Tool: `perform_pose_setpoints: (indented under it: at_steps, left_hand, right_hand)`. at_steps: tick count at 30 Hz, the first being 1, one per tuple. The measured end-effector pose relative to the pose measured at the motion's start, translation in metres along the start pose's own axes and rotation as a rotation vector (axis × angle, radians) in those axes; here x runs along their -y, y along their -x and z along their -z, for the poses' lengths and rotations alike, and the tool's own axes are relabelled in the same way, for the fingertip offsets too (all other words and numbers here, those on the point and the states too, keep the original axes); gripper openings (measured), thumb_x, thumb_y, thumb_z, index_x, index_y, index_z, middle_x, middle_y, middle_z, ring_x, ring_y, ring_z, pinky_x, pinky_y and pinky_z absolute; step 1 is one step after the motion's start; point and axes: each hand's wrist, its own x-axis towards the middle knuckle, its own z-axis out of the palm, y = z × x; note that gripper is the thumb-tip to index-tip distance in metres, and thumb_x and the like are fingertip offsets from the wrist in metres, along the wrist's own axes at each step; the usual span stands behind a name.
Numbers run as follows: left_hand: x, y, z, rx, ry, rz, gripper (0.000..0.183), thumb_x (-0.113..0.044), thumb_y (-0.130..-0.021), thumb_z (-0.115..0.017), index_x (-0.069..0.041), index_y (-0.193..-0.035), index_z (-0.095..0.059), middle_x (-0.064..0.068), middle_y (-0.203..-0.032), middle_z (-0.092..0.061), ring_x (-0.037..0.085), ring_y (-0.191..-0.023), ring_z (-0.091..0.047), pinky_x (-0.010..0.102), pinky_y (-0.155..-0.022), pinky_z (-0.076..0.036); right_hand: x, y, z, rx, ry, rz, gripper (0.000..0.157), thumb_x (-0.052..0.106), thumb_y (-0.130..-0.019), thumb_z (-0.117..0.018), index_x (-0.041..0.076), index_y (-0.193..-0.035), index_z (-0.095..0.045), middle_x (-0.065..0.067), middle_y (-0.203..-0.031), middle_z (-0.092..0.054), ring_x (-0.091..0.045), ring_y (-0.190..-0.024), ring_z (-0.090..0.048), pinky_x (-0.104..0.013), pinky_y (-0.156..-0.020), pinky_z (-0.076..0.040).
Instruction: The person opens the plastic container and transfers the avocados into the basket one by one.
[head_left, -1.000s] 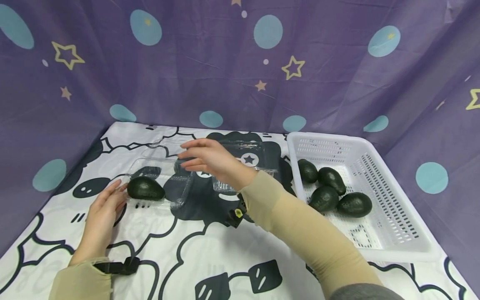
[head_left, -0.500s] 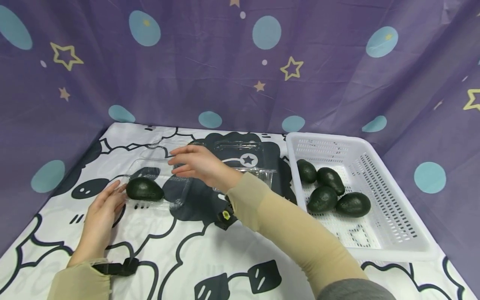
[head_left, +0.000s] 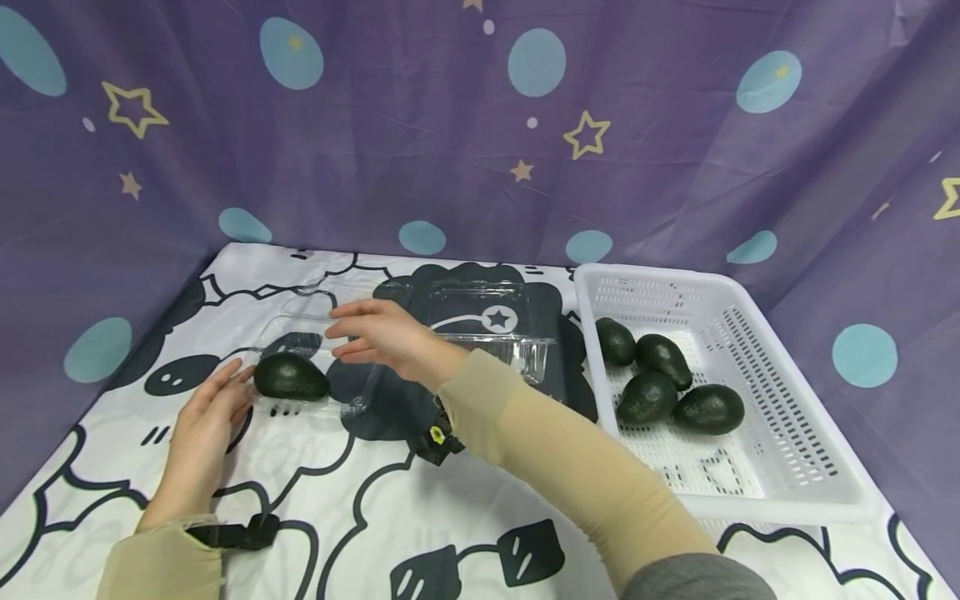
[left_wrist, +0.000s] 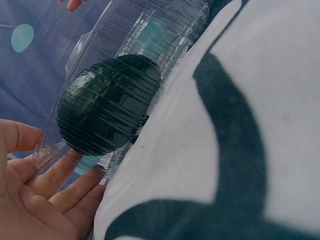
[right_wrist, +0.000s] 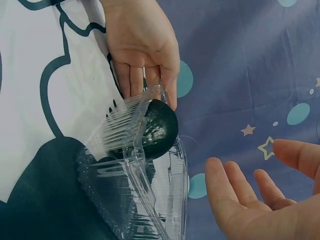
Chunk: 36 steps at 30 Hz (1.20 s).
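A dark green avocado (head_left: 291, 377) lies at the left end of a clear plastic clamshell box (head_left: 352, 408) on the table, its lid folded back. My left hand (head_left: 213, 408) rests against the box's left end, beside the avocado. In the left wrist view, its fingers (left_wrist: 65, 172) touch the outside of the ribbed wall. Over the right part of the box hovers my right hand (head_left: 382, 337), fingers spread and relaxed, holding nothing. The right wrist view shows its fingertips (right_wrist: 215, 170) apart from the box.
A white perforated basket (head_left: 795, 417) on the right holds several avocados (head_left: 708, 409). Another clear clamshell box (head_left: 525, 354) stands open behind my right forearm. A purple curtain (head_left: 420, 125) hangs behind the table, which has a white patterned cloth (head_left: 480, 517).
My right hand has moved left and slightly down, closer to the avocado in the box. More of the second box now shows. The left hand and the avocado have stayed put.
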Motion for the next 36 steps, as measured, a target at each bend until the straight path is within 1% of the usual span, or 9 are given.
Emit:
perform_pose_setpoints:
  at_steps: [7,11,15,19,24,28,33,36]
  left_hand:
    - [0.000,0.000,-0.001,-0.009,-0.012,-0.016,0.056,-0.032,-0.105,-0.038,-0.023,-0.158,-0.023,0.007,-0.163,-0.028,0.018,-0.145,-0.037,0.031,-0.122,-0.032]
    - [0.000,0.001,-0.003,-0.003,-0.019,-0.021,0.056,-0.032,-0.105,-0.037,-0.023,-0.159,-0.023,0.007,-0.163,-0.028,0.019,-0.146,-0.036,0.031,-0.122,-0.032]
    - [-0.001,0.001,-0.002,-0.006,-0.028,-0.025,0.056,-0.033,-0.105,-0.038,-0.023,-0.158,-0.023,0.007,-0.163,-0.028,0.019,-0.145,-0.037,0.026,-0.120,-0.034]
    - [-0.001,0.001,-0.001,-0.015,-0.051,-0.031,0.056,-0.034,-0.105,-0.037,-0.023,-0.158,-0.024,0.007,-0.163,-0.029,0.020,-0.145,-0.037,0.026,-0.119,-0.035]
    - [-0.002,0.001,0.000,-0.020,-0.050,-0.031,0.056,-0.033,-0.105,-0.038,-0.022,-0.158,-0.024,0.008,-0.162,-0.030,0.020,-0.145,-0.038,0.025,-0.118,-0.036]
    - [-0.002,0.000,0.001,-0.018,-0.040,-0.029,0.056,-0.032,-0.105,-0.038,-0.022,-0.158,-0.024,0.008,-0.162,-0.029,0.017,-0.144,-0.039,0.023,-0.117,-0.036]
    - [-0.002,0.000,0.001,-0.015,-0.027,-0.023,0.056,-0.032,-0.105,-0.038,-0.023,-0.158,-0.024,0.008,-0.163,-0.029,0.018,-0.144,-0.039,0.027,-0.119,-0.035]
    - [-0.002,0.000,0.000,-0.011,-0.009,-0.019,0.056,-0.032,-0.105,-0.039,-0.023,-0.158,-0.025,0.008,-0.163,-0.029,0.017,-0.143,-0.039,0.024,-0.118,-0.036]
  right_hand:
    - [-0.004,-0.003,-0.007,0.001,-0.011,0.009,0.038,0.008,-0.096,-0.062,0.002,-0.133,-0.058,-0.014,-0.126,-0.065,-0.042,-0.117,-0.062,-0.038,-0.096,-0.058]
    - [-0.008,-0.006,-0.009,-0.001,-0.016,0.004,0.035,0.008,-0.096,-0.062,0.003,-0.131,-0.060,-0.013,-0.127,-0.064,-0.043,-0.116,-0.062,-0.041,-0.099,-0.056]
    - [-0.009,-0.009,-0.012,0.012,-0.010,0.013,0.036,0.008,-0.096,-0.061,0.002,-0.132,-0.058,-0.014,-0.131,-0.062,-0.043,-0.117,-0.062,-0.043,-0.103,-0.053]
    - [-0.011,-0.014,-0.016,0.017,0.005,0.015,0.038,0.009,-0.097,-0.061,0.002,-0.134,-0.057,-0.015,-0.131,-0.063,-0.043,-0.119,-0.060,-0.042,-0.103,-0.053]
    - [-0.015,-0.019,-0.021,0.021,0.036,0.017,0.038,0.010,-0.098,-0.061,0.003,-0.134,-0.057,-0.014,-0.133,-0.062,-0.043,-0.122,-0.058,-0.040,-0.102,-0.054]
    - [-0.019,-0.023,-0.024,0.016,0.065,0.010,0.037,0.010,-0.096,-0.062,0.003,-0.133,-0.059,-0.012,-0.133,-0.061,-0.041,-0.121,-0.059,-0.041,-0.103,-0.054]
    - [-0.027,-0.030,-0.028,0.005,0.093,-0.012,0.037,0.009,-0.094,-0.065,0.004,-0.129,-0.061,-0.009,-0.131,-0.062,-0.035,-0.115,-0.062,-0.041,-0.102,-0.054]
    - [-0.032,-0.034,-0.030,0.010,0.119,-0.016,0.039,0.010,-0.093,-0.066,0.004,-0.131,-0.061,-0.008,-0.132,-0.061,-0.033,-0.117,-0.061,-0.043,-0.105,-0.051]
